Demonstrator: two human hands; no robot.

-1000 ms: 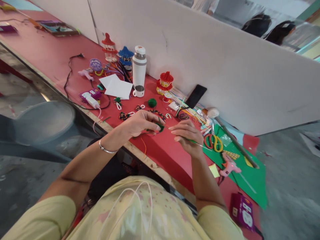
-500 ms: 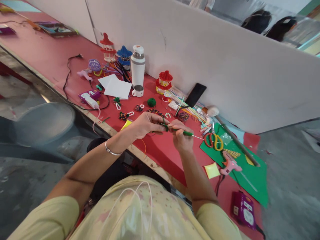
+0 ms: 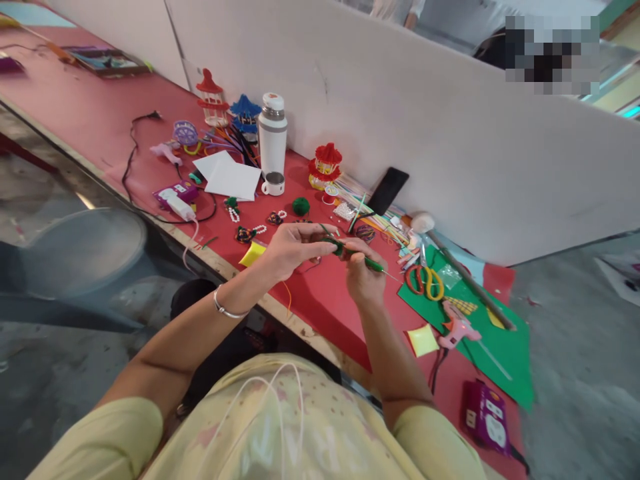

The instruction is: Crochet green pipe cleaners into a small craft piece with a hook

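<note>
In the head view my right hand [image 3: 365, 280] is closed around a crochet hook [image 3: 373, 265] with a green handle and a thin metal shaft. My left hand [image 3: 290, 253] pinches a small piece of dark green yarn work [image 3: 338, 248], which meets the hook's tip between my hands. A strand of yarn runs over the left fingers. Just beyond them sits a ball of green yarn [image 3: 301, 206]. Beaded yarn pieces [image 3: 245, 234] with white bead loops lie left of my hands. The exact stitches are too small to make out.
On the red table [image 3: 330, 313] stand a white flask [image 3: 273, 137] and a cup [image 3: 273, 183]. To the right are scissors [image 3: 425, 283], a pink glue gun [image 3: 457, 327] on a green sheet [image 3: 510, 353], and a phone [image 3: 389, 190]. A white partition [image 3: 425, 127] rises behind.
My hands have tilted slightly, and the hook's handle end points a little further down and left. The green yarn work has turned between the fingers. The view has shifted slightly.
</note>
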